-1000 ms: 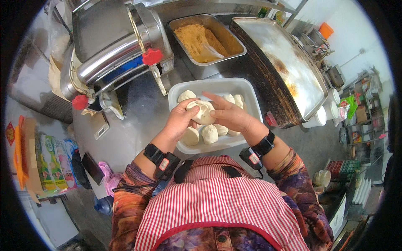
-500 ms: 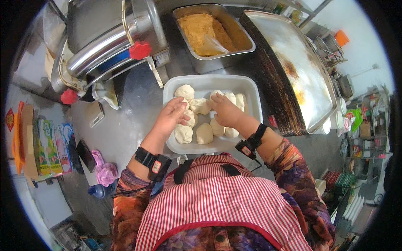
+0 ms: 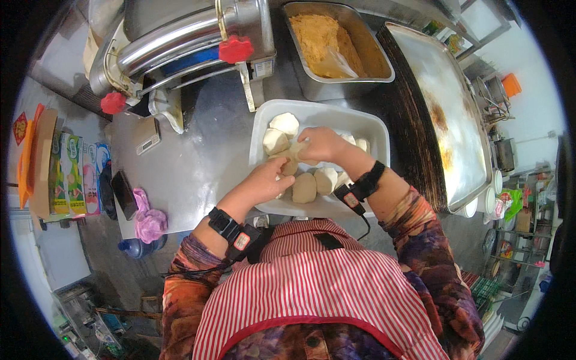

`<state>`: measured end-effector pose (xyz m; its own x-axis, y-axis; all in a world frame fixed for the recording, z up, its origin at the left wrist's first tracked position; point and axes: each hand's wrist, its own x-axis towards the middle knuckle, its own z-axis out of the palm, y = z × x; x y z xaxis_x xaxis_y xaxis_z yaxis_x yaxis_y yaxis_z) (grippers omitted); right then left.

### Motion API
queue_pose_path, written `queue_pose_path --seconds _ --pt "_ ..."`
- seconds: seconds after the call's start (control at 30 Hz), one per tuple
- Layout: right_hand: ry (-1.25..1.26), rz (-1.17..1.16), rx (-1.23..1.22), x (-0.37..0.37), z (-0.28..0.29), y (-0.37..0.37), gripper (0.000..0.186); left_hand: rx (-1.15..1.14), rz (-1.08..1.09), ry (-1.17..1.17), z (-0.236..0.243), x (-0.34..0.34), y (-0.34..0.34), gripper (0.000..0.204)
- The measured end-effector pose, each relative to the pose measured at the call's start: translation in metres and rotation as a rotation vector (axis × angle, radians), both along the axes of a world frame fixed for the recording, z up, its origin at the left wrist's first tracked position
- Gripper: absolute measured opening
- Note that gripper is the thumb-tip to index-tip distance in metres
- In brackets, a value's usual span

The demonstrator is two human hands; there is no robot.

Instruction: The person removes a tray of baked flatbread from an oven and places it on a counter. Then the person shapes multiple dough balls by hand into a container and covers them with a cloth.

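Note:
A pale plastic tray (image 3: 379, 162) holds several white dough balls. Over its left half, my left hand (image 3: 264, 181) curls its fingers round a dough ball (image 3: 287, 164) that is partly hidden beneath them. My right hand (image 3: 327, 146) reaches in from the right, fingertips closed on another piece of dough next to my left fingers. Two dough balls sit at the far left corner, one a smooth dough ball (image 3: 284, 123). In front of my hands lies a dough ball (image 3: 304, 188), with others to its right. More dough balls show behind my right wrist.
Behind the tray stands a metal pan (image 3: 348, 90) of orange-brown filling. A roller machine (image 3: 180, 51) with red knobs is at the back left, beside a small scale (image 3: 147, 135). To the right lies a large metal griddle (image 3: 450, 108). A phone (image 3: 123, 195) and a pink cloth (image 3: 149, 215) are at left.
The view has shifted, so the table things appear farther right. My left hand has come nearer and lower in the tray; my right hand has moved left over the tray, close to the left.

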<state>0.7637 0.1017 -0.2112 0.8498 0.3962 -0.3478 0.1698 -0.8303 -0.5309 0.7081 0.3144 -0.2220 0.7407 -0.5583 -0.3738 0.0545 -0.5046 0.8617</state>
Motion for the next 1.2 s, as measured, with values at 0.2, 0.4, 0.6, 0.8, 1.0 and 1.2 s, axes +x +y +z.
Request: queue_pose_path --seconds 0.2,0.4,0.6,0.8,1.0,1.2 --pt "0.705 -0.442 1.106 -0.031 0.058 -0.028 0.034 -0.387 0.03 0.201 -0.002 0.009 -0.002 0.068" --pt "0.728 -0.562 1.298 -0.063 0.055 0.003 0.043 -0.722 0.152 0.174 0.039 0.012 -0.011 0.059" --pt "-0.107 -0.596 0.645 -0.064 0.046 0.031 0.034 -0.327 0.219 -0.199 0.039 0.005 -0.024 0.053" --pt "0.303 -0.439 1.18 -0.071 0.068 0.028 0.037 -0.627 0.452 0.261 0.042 0.025 -0.004 0.042" --pt "0.043 -0.328 0.867 -0.068 0.063 0.036 0.057 -0.695 0.133 0.462 0.061 0.017 0.013 0.038" --pt "-0.014 -0.472 0.883 -0.077 0.058 0.069 0.048 -0.66 -0.008 0.379 0.065 0.018 0.023 0.047"
